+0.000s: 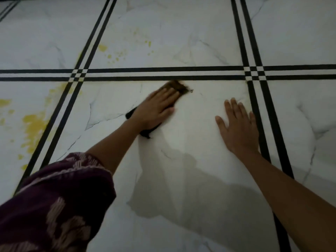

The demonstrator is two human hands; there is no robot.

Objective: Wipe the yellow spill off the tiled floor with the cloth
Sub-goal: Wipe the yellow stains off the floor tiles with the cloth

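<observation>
Cloth (179,86) mostly hidden under left hand (156,108), edges blurred.

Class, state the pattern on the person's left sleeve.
The sleeve is dark purple with pale pink motifs; head view.

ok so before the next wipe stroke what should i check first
1. Grip on the cloth: ok, the left hand presses it to the floor with flat fingers.
2. Support from the right hand: ok, it lies flat on the floor, apart from the cloth.
3. The centre tile under both hands: ok, no yellow shows there.
4. The yellow spill on the tile to the left: not ok, large patches, not under the cloth.
5. The yellow spots on the far tile: not ok, unwiped.
6. How soiled the cloth is: cannot tell, it is blurred.
</observation>
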